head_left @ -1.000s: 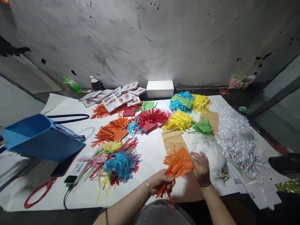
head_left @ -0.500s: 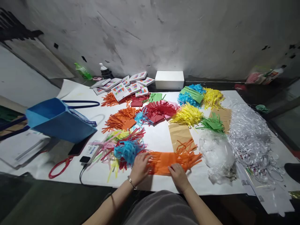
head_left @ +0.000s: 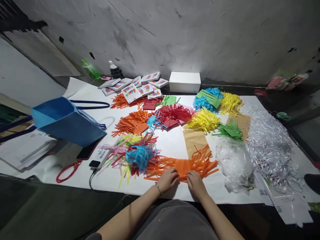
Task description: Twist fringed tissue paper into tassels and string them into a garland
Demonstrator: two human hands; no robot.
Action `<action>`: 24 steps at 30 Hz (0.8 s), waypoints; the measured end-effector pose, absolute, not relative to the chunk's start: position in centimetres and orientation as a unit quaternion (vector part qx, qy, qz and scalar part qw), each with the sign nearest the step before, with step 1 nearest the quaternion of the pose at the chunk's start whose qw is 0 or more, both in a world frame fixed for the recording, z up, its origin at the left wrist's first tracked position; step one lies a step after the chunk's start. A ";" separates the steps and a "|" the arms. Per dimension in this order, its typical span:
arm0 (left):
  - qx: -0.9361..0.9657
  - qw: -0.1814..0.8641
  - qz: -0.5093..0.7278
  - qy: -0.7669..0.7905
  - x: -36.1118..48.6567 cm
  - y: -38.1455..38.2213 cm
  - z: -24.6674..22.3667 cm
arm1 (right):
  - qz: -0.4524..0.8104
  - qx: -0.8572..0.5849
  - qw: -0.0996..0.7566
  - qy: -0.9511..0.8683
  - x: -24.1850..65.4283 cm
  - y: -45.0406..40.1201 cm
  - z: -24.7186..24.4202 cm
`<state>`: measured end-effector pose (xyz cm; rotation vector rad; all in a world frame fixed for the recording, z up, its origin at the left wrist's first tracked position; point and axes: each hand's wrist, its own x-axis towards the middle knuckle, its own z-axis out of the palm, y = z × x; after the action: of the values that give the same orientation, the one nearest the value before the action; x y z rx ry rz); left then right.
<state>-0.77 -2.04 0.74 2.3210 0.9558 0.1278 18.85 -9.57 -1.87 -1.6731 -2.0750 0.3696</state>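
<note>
A sheet of orange tissue paper point(head_left: 182, 165), cut into fringe at both ends, lies spread across the table in front of me. Its middle band is uncut. My left hand point(head_left: 168, 180), with a bracelet at the wrist, has its fingers closed on the near edge of that band. Close by on the right, my right hand point(head_left: 196, 182) pinches the same edge. The fingertips are partly hidden by the hands. Left of the sheet, a bunch of blue paper strips point(head_left: 140, 156) lies over red, pink and yellow strips.
A blue bag point(head_left: 67, 123), red-handled scissors point(head_left: 68, 170) and a power bank point(head_left: 100, 156) are at the left. Behind lie fringed paper bundles, small boxes and a white box point(head_left: 185, 82). Clear plastic point(head_left: 233, 163) and silvery shredded strips point(head_left: 270, 143) cover the right side.
My left hand has moved right, off the sheet's left fringe to the near edge of the middle band. The left fringe now lies spread out. My right hand stays at the near edge.
</note>
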 end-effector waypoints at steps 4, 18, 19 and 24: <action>0.858 0.319 0.027 0.401 -0.1 -1.2 0.1 | 0.142 -0.633 0.191 -0.736 18.7 -9.2 -1.3; 0.775 0.259 -0.086 0.570 3.6 3.3 0.9 | 0.109 -0.757 0.092 -0.638 19.7 -3.0 -1.4; 0.773 0.258 -0.092 0.573 3.7 3.5 0.9 | 0.097 -0.751 0.098 -0.646 19.7 -3.1 -1.2; 0.768 0.254 -0.110 0.578 4.0 4.1 0.6 | 0.068 -0.646 0.140 -0.748 19.1 -4.8 -0.6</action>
<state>3.98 4.14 0.61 2.0862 1.5688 -0.2975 19.09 -4.83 -0.59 -1.8660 -2.1607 0.1955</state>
